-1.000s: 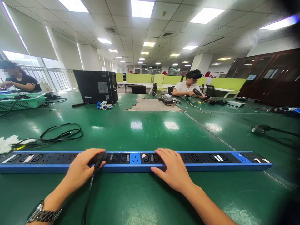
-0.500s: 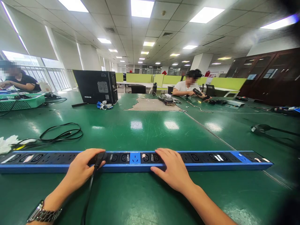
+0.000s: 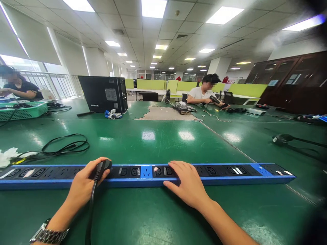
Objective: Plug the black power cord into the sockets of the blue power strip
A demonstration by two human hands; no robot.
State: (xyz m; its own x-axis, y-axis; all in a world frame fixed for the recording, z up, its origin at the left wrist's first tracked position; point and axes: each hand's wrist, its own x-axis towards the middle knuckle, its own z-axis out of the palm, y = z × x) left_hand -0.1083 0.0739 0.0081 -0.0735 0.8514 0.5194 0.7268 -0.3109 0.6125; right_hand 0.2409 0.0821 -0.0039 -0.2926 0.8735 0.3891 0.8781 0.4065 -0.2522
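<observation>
A long blue and black power strip [image 3: 230, 172] lies across the green table [image 3: 158, 143] in front of me. My left hand [image 3: 83, 185] is closed round a black plug [image 3: 102, 167] at the strip's sockets, and the plug's black cable [image 3: 90, 211] runs down toward me. The plug sits tilted, slightly lifted above the strip. My right hand [image 3: 187, 185] lies flat on the strip to the right of its blue middle socket, fingers stretched over the sockets. A metal watch [image 3: 48, 233] is on my left wrist.
A coiled black cable [image 3: 63, 146] lies behind the strip at left. A black computer case [image 3: 103, 94] stands farther back, a green basket [image 3: 22, 110] at far left. One person sits at far left, another at the back. A black cable end [image 3: 283, 139] lies at right.
My left hand has shifted slightly left and raised the black plug, which now tilts up from the strip. My right hand has stayed flat on the strip.
</observation>
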